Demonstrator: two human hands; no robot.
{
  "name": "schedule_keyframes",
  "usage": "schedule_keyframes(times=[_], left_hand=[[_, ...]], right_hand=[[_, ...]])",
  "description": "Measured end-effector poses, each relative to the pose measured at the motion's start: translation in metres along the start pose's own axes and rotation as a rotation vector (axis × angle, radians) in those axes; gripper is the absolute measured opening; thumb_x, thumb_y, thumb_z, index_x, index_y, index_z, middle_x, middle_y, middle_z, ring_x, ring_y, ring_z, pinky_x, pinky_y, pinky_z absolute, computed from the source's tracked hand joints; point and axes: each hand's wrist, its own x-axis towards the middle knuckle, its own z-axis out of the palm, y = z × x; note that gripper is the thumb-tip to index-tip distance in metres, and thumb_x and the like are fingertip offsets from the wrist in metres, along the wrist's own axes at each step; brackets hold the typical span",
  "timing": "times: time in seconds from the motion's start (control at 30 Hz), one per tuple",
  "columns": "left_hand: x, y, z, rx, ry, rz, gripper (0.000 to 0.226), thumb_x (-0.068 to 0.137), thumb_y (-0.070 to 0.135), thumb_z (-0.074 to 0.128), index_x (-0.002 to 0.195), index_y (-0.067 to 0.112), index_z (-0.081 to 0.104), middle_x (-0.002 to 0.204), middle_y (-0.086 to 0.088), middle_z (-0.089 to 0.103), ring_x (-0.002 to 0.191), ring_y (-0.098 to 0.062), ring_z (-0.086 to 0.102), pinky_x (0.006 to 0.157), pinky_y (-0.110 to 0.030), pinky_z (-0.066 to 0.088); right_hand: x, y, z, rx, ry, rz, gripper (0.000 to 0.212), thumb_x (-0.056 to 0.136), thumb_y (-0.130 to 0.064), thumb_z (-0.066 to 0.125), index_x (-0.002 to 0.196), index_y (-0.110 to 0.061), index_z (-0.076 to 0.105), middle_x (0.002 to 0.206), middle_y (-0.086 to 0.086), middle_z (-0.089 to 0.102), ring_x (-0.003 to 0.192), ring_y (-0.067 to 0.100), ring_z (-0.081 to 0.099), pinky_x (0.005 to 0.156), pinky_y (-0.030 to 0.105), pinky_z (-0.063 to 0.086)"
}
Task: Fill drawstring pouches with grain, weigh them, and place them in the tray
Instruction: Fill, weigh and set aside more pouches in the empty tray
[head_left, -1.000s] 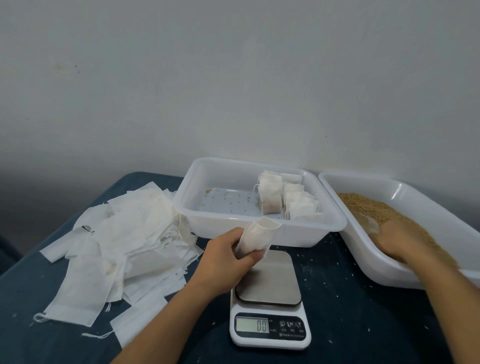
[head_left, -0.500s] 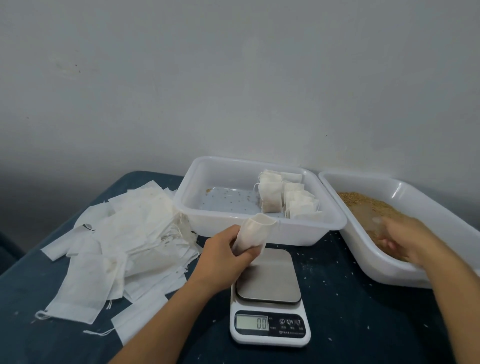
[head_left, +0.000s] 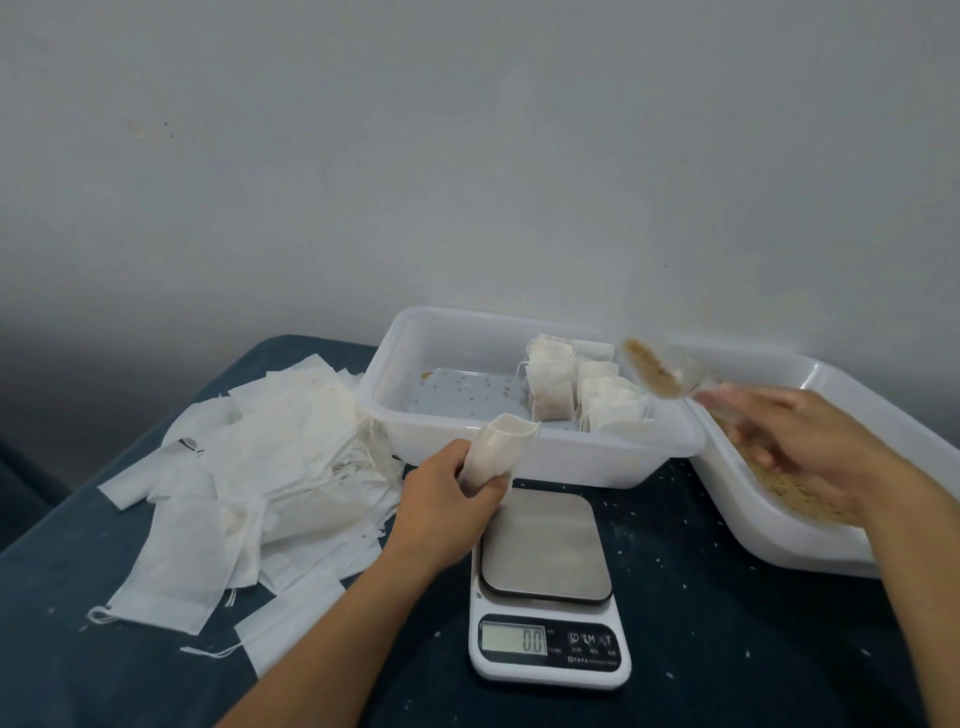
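Note:
My left hand (head_left: 447, 499) grips an empty white drawstring pouch (head_left: 496, 449) upright, mouth open, above the far edge of the kitchen scale (head_left: 545, 587), which reads 0.0. My right hand (head_left: 795, 441), blurred by motion, holds a clear scoop (head_left: 652, 366) heaped with brown grain, lifted over the right rim of the white tray (head_left: 457, 457). Several filled pouches (head_left: 582, 395) stand in the tray's right half. The grain bin (head_left: 779, 525) sits at the right.
A heap of empty white pouches (head_left: 249, 467) covers the left of the dark blue table. Loose grains dot the tray floor and the tabletop around the scale. A plain grey wall stands close behind the tray and bin.
My right hand has risen out of the grain bin and swung left, bringing up a scoop full of grain. My left hand and the pouch stayed nearly in place.

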Motion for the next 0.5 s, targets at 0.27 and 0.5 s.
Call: schedule_keyframes(times=[0.27, 0.5], left_hand=[[-0.001, -0.001, -0.002, 0.031, 0.027, -0.04, 0.014, 0.088, 0.04, 0.07, 0.084, 0.029, 0.062, 0.071, 0.01, 0.066, 0.07, -0.005, 0.062, 0.054, -0.014, 0.045], [-0.003, 0.002, -0.002, 0.096, 0.037, 0.052, 0.019, 0.091, 0.034, 0.067, 0.08, 0.02, 0.061, 0.071, 0.003, 0.063, 0.069, -0.014, 0.059, 0.059, -0.026, 0.049]], right_hand=[[-0.015, -0.037, 0.013, -0.296, -0.286, -0.094, 0.049, 0.071, -0.074, 0.077, 0.103, -0.037, 0.082, 0.068, 0.004, 0.065, 0.046, 0.013, 0.044, 0.045, 0.022, 0.038], [-0.021, -0.067, 0.016, -0.431, -0.336, -0.113, 0.037, 0.072, -0.068, 0.073, 0.101, -0.046, 0.081, 0.067, 0.001, 0.068, 0.048, 0.015, 0.046, 0.047, 0.022, 0.04]])
